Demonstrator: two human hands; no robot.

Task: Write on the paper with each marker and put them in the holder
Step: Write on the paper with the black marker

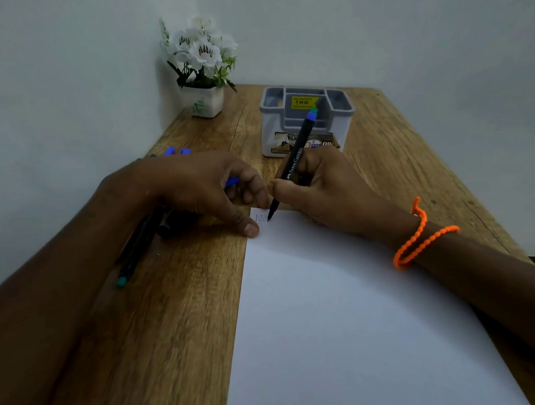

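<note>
My right hand (328, 186) pinches the marker (292, 163) lightly; my left hand (196, 188), curled around a blue cap (232, 182), steadies the paper (344, 307).

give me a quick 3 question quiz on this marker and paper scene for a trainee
1. True or false: the right hand holds a marker with its tip on the paper.
2. Which is in the left hand's grip? A) a blue cap B) the flower pot C) the holder
3. Fill in: the holder with the yellow price sticker stands at the ____ end of the table, beyond the paper.

Key
1. True; zigzag marks show beside the tip.
2. A; a blue cap shows between the fingers.
3. Far.
</note>
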